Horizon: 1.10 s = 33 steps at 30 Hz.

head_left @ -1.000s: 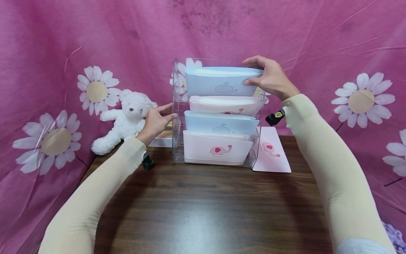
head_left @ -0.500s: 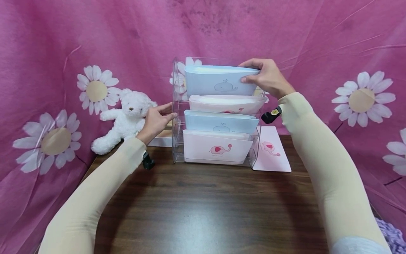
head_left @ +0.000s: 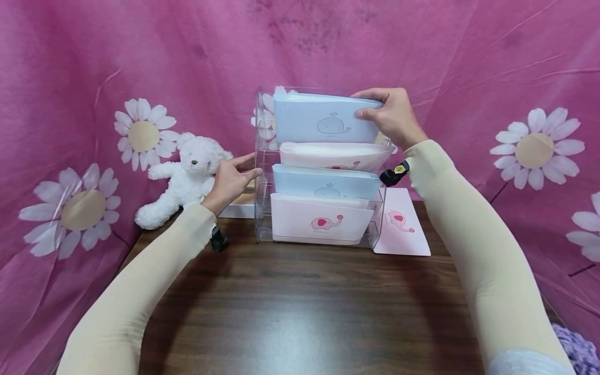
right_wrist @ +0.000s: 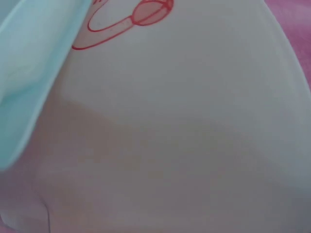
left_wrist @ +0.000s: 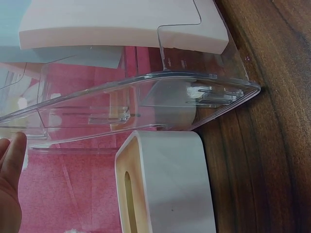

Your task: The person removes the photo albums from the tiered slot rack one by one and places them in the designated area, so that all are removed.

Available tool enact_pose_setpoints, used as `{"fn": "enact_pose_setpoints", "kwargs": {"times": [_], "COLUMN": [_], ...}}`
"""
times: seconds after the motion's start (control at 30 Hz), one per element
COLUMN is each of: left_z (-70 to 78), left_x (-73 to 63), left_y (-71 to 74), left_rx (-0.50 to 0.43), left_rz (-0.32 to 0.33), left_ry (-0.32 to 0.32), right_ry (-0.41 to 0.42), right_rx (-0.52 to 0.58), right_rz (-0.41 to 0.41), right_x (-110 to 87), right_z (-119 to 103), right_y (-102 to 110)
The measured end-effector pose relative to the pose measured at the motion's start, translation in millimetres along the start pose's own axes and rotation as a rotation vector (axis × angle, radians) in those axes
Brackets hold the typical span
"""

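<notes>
A tiered clear plastic rack point(head_left: 257, 208) stands at the back of the table, bearing soft-covered folders with white pages. My right hand point(head_left: 391, 112) pinches the upper right corner of the blue whale-print folder point(head_left: 304, 122) at the top tier, thumb in front and fingers behind. Below it are a pink folder point(head_left: 304, 154), another blue folder point(head_left: 295, 179) and a pink elephant-print folder point(head_left: 290, 219). My left hand point(head_left: 229, 179) holds the rack's left side, thumb at the front edge; its straight fingertips show in the left wrist view. The right wrist view hides the right hand behind a pink cover point(right_wrist: 184, 87).
A white plush bear point(head_left: 187, 172) sits left of the rack. A white box with a slotted wooden top point(left_wrist: 175, 184) stands close behind the rack's left side. Another pink elephant-print folder point(head_left: 408, 224) lies at the right. A pink daisy curtain point(head_left: 469, 78) surrounds the table point(head_left: 300, 302).
The right hand has shifted slightly left, and the top blue folder's front has tipped more upright, rising a little with its whale showing more fully. The left hand has stayed at the rack.
</notes>
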State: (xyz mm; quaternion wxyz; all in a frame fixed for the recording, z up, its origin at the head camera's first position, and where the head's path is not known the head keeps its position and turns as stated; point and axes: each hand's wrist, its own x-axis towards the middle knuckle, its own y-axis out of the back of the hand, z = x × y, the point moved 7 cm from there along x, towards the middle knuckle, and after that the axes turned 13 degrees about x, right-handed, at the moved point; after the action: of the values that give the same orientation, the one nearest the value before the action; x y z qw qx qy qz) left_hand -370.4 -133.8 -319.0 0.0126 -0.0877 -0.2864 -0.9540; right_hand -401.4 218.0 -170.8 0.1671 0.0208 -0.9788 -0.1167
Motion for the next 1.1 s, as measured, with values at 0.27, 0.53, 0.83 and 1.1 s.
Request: {"fn": "enact_pose_setpoints", "kwargs": {"times": [0.27, 0.53, 0.83, 1.1], "left_z": [1.5, 3.5, 2.7, 3.7], "left_x": [-1.3, -1.7, -1.4, -1.2], "left_y": [-0.9, 0.7, -0.4, -2.2], "left_rx": [0.001, 0.02, 0.015, 0.003], "left_rz": [-0.002, 0.014, 0.005, -0.007], "left_ry": [-0.014, -0.018, -0.007, 0.002], "right_ry": [0.017, 0.069, 0.155, 0.176], "right_rx": [0.016, 0.091, 0.19, 0.182], "right_rz": [0.053, 0.102, 0.124, 0.175], "right_x": [-2.5, -4.6, -8.5, -17.0], "right_z": [-3.3, -16.0, -34.8, -48.2], "right_y": [3.2, 9.3, 20.3, 37.8]}}
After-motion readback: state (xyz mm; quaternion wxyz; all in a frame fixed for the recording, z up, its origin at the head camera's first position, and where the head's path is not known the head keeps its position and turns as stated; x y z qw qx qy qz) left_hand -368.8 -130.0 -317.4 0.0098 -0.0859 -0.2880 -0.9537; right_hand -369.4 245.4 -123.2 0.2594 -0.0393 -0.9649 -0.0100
